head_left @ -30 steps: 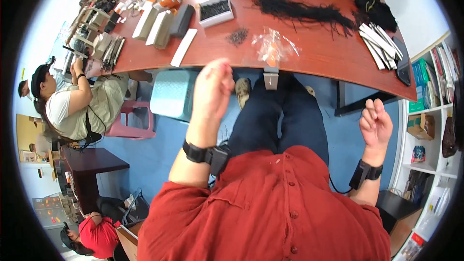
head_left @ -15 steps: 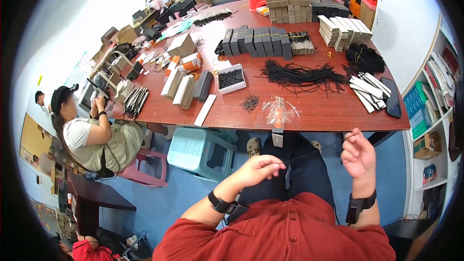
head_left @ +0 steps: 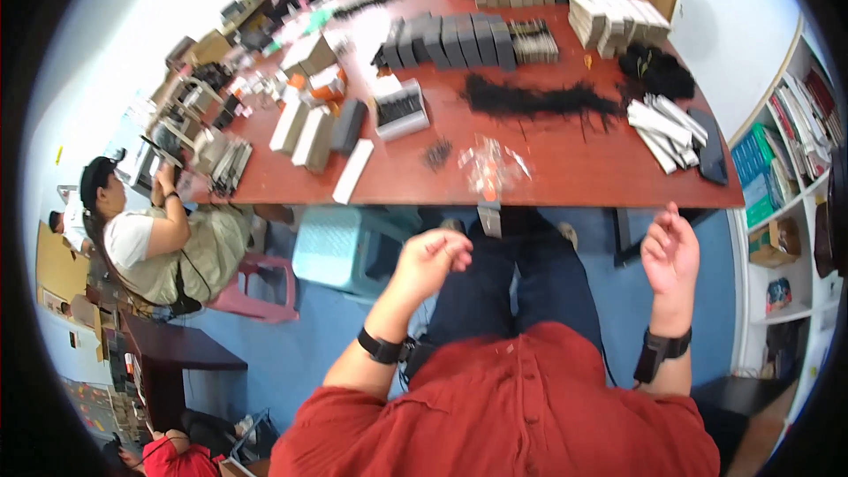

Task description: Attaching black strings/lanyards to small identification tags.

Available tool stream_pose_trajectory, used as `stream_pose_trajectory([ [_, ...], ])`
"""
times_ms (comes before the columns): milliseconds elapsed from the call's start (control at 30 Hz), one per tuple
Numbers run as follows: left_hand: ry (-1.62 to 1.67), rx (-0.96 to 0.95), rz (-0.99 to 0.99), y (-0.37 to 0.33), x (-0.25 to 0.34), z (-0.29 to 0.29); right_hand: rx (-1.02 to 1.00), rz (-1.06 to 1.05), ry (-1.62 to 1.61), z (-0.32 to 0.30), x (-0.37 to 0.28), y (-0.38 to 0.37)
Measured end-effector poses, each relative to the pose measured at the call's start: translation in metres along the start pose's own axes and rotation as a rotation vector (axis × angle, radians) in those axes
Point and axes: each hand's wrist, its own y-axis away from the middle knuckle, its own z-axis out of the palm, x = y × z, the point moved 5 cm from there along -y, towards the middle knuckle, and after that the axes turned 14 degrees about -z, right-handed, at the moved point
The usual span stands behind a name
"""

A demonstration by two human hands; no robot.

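Observation:
My left hand is raised over my lap with the fingers curled in and the thumb pressed on them. Farther right, just below the table's front edge, my right hand has its thumb and forefinger pinched together and the other fingers curled. Motion blur hides any thin black cord between the two hands. A clear plastic bag lies at the table edge in front of me, with a small grey card hanging over the edge. A long bundle of black cords lies beyond it.
On the red-brown table stand a white box of small black parts, a row of dark grey boxes and white strips. Blue stools stand left of my legs; a person sits farther left. Shelves line the right.
Both hands have moved apart and up, the left one mostly leftward. The black cord stretched between them earlier is no longer distinguishable. My view has shifted, and the table sits higher in it.

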Motion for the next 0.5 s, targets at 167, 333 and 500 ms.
stream_pose_trajectory([
  [167, -0.293, 0.054, 0.275, 0.026, 0.016, 0.031, -0.336, 0.182, 0.599, 0.027, 0.077, 0.031],
  [333, -0.599, 0.276, 0.615, 0.033, 0.037, 0.038, -0.545, 0.216, 0.865, 0.061, 0.133, 0.048],
  [500, -0.623, 0.381, 0.645, 0.032, 0.038, 0.031, -0.587, 0.209, 0.939, 0.07, 0.153, 0.054],
])
